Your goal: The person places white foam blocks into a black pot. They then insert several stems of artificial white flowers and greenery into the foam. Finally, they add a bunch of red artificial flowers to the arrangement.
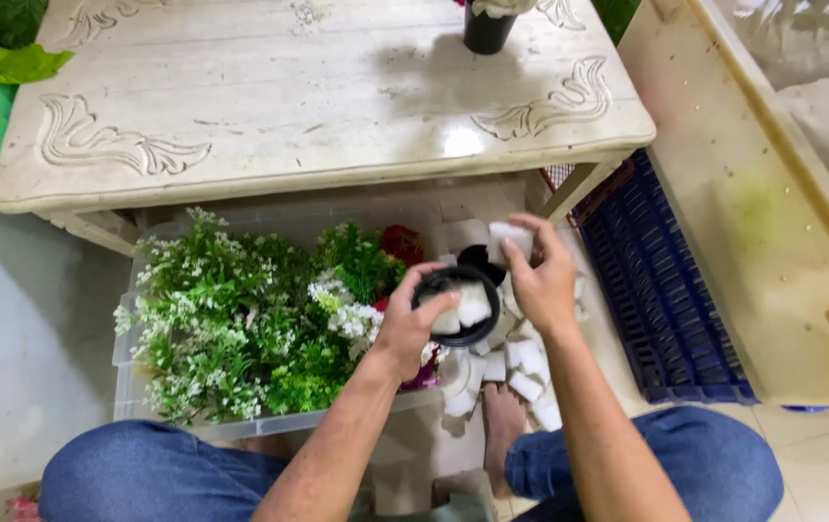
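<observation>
While left hand (pixel 405 324) cups pot (pixel 458 304), foam (pixel 509 237) in right grip (pixel 540 275)

A single head-worn camera looks steeply down from above the person's lap, facing forward toward twelve o'clock. The knees sit at the six o'clock edge, close below the lens. The carved pale table (pixel 318 97) fills the twelve o'clock half, farther off. The clear box of artificial plants (pixel 241 329) lies centre, at middle range.

We see open floor (pixel 38 338) left | table edge (pixel 318 184) overhangs above | flower bin (pixel 241 329) and blue crate (pixel 666 300) hem us in.
</observation>
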